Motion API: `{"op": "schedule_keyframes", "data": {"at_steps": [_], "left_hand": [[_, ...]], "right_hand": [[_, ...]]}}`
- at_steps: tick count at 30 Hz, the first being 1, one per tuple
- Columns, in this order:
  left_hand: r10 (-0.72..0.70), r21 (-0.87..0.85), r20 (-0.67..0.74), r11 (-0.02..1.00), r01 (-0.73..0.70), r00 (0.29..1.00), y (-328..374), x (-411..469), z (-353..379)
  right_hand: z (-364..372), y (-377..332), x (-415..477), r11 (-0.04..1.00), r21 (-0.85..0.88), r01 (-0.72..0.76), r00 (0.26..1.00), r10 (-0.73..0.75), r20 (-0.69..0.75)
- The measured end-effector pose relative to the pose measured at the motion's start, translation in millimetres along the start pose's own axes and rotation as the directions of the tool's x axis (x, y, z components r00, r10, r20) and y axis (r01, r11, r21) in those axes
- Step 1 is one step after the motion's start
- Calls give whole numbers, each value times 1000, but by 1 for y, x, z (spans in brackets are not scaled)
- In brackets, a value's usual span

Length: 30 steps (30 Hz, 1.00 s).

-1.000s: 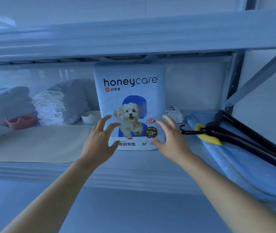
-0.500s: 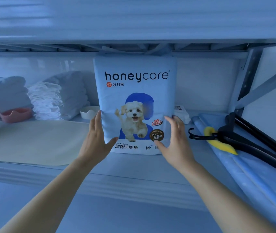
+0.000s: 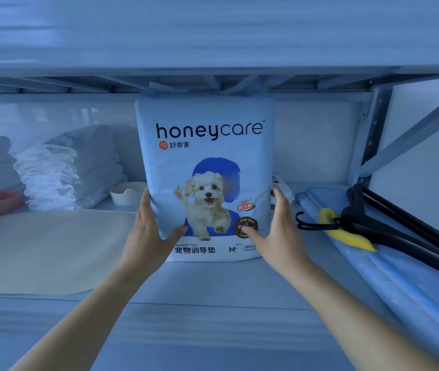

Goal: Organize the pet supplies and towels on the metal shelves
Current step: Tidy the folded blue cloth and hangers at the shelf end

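Mid-frame, left grip [image 3: 145,238] and right grip [image 3: 280,232] clasp the upright pack [image 3: 205,156] on the shelf [image 3: 213,285] by its sides, thumbs on front.

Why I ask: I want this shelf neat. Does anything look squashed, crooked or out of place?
The training pad pack, held at its sides by the left hand and right hand, stands so tall that its top crumples against the upper shelf. At right, black hangers lie loose, slanted across the blue mat.
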<state>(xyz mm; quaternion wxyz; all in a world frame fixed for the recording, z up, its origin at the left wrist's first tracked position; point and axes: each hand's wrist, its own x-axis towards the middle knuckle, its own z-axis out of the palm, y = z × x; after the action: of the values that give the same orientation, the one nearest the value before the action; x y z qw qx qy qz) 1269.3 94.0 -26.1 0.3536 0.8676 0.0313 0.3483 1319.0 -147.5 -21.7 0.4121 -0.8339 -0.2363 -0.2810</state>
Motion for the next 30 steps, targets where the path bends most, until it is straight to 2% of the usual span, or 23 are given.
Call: {"op": "schedule_keyframes", "data": {"at_steps": [7, 11, 22, 25, 30], "left_hand": [[59, -111, 97, 993, -48, 994, -12, 3, -6], [63, -184, 104, 982, -43, 993, -11, 7, -10], [145, -190, 88, 974, -126, 986, -16, 25, -41], [154, -137, 55, 980, -146, 986, -30, 34, -62], [104, -76, 32, 992, -101, 994, -60, 35, -100]], "right_hand": [[15, -7, -2, 993, 57, -108, 994, 106, 28], [19, -16, -4, 984, 92, -151, 988, 154, -25], [42, -46, 1, 978, 145, -148, 979, 166, -121], [59, -60, 8, 979, 160, -129, 982, 149, -115], [95, -88, 12, 975, 190, -116, 989, 130, -64]]}}
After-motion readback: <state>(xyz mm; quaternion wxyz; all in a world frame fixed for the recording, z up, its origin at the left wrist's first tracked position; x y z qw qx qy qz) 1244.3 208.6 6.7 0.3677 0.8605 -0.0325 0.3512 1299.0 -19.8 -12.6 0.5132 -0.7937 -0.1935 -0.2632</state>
